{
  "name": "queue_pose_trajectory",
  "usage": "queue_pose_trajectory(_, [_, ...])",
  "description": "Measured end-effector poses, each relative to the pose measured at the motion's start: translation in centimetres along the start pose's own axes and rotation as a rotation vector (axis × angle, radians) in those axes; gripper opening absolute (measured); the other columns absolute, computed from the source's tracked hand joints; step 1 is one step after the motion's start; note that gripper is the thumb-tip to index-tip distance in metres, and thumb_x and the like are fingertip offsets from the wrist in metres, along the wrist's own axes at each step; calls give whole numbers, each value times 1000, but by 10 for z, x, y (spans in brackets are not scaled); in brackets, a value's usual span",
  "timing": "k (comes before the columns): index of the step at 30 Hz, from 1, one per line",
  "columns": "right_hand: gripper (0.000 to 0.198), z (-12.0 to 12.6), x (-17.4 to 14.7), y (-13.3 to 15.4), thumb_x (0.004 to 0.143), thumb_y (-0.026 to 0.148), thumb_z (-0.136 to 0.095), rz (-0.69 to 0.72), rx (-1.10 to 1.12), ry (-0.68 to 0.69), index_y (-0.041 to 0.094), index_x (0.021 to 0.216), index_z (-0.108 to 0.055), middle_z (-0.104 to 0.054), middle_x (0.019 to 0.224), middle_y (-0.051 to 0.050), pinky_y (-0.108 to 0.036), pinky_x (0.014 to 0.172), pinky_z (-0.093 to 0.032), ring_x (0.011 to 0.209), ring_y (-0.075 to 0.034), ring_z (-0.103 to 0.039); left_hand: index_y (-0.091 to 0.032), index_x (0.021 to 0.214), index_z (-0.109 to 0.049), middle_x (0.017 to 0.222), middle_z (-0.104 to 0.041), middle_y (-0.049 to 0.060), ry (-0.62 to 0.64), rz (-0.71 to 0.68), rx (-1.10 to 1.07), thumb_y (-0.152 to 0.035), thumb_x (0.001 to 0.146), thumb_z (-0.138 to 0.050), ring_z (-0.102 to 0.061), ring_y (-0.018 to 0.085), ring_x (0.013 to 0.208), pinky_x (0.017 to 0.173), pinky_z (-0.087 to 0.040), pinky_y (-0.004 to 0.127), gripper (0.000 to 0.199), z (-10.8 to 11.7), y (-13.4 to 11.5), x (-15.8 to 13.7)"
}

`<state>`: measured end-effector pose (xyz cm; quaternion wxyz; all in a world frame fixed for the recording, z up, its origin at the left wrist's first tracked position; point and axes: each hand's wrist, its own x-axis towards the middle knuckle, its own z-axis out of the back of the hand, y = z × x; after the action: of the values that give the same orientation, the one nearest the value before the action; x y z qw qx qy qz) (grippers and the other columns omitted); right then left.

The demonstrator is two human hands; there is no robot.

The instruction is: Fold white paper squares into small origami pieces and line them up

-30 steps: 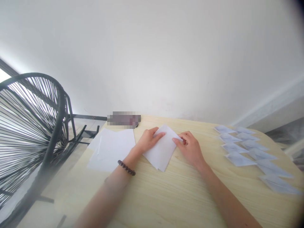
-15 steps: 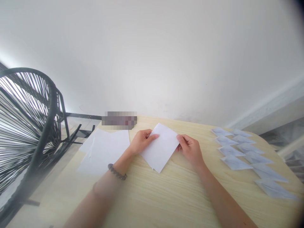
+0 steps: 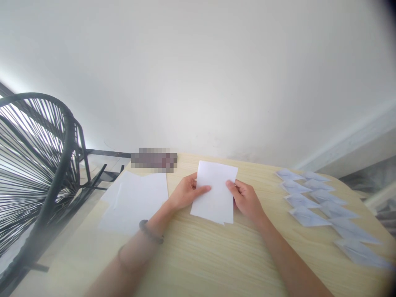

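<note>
A white folded sheet of paper (image 3: 215, 202) is held between both hands over the middle of the table, its long sides running nearly upright in view. My left hand (image 3: 186, 192) grips its left edge, thumb lying on the front face and the fingers behind. On the right edge, my right hand (image 3: 246, 199) pinches the paper with thumb in front; its other fingers are partly hidden. Small uneven steps show along the paper's lower edge. Beyond my left forearm lies a loose stack of white paper sheets (image 3: 139, 198).
Several folded white paper pieces (image 3: 305, 216) lie in two overlapping columns on the right of the wooden table (image 3: 216, 264). A blurred-out dark object (image 3: 153, 160) sits at the back left edge. A black corded chair (image 3: 58, 173) stands left; a white wall rises behind.
The folded paper has turned from a diamond-like slant to nearly upright, still in both hands. My left thumb now reaches a little farther over its face.
</note>
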<state>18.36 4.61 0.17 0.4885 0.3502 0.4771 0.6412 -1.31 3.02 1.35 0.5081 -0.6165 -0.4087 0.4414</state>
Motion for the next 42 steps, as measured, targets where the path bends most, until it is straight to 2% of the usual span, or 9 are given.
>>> queue_pose_trajectory(4, [32,4,-2,2,76,44,-50,-2,83,154,17,90,-56,-53,51,3,-20,41,-35,41,-9,-45,-13,105,-52,96,-64,11,-29,11,-25,-39,70,-61,-63,21,76,62,-51,30,44,0,0,0])
queue_pose_trajectory(12, [42,9,-2,3,77,41,-48,21,239,135,16,110,-51,-59,59,0,-21,45,-41,49,-11,-52,-14,114,-48,93,-65,11,6,33,-89,-39,76,-55,-63,21,77,66,-50,32,46,0,-1,3])
queue_pose_trajectory(16, [38,9,-2,3,76,40,-48,35,232,172,17,107,-51,-60,63,0,-23,50,-43,54,-12,-55,-16,119,-45,90,-66,11,52,68,-59,-39,76,-55,-63,20,70,58,-49,29,50,-2,-3,1])
queue_pose_trajectory(22, [24,12,-1,0,78,38,-47,120,185,52,16,77,-57,-55,60,0,-21,47,-39,51,-10,-49,-16,115,-50,92,-66,10,56,88,-97,-38,76,-55,-62,19,71,61,-48,28,45,-3,-4,3])
queue_pose_trajectory(26, [21,13,0,-1,78,33,-50,126,246,127,18,90,-57,-53,57,2,-21,46,-40,48,-9,-48,-16,115,-49,91,-65,10,9,90,-135,-41,75,-55,-62,20,72,62,-47,29,48,-2,-4,4])
queue_pose_trajectory(30, [22,9,0,-6,80,27,-46,162,162,34,21,95,-62,-57,60,1,-21,44,-39,48,-10,-49,-14,114,-49,86,-66,11,-32,125,-255,-55,77,-43,-62,23,74,64,-46,32,55,2,-5,5])
queue_pose_trajectory(34, [30,7,1,-8,81,19,-40,344,13,-10,26,99,-63,-60,81,-2,-24,53,-42,63,-12,-53,-16,114,-48,86,-65,11,-3,193,-325,-63,77,-31,-61,23,74,64,-46,34,62,6,-7,6])
queue_pose_trajectory(38, [33,8,0,-4,79,16,-38,468,-102,-53,26,97,-64,-56,98,-4,-29,69,-43,86,-16,-53,-19,111,-51,96,-61,8,-24,132,-178,-48,76,-49,-58,19,80,63,-44,28,46,6,-7,5])
queue_pose_trajectory(42, [35,11,-2,1,79,20,-36,449,-35,29,23,104,-60,-52,112,-5,-33,81,-40,100,-19,-49,-21,117,-47,85,-61,5,-33,79,19,-39,72,-59,-57,15,71,59,-42,25,49,5,-3,4])
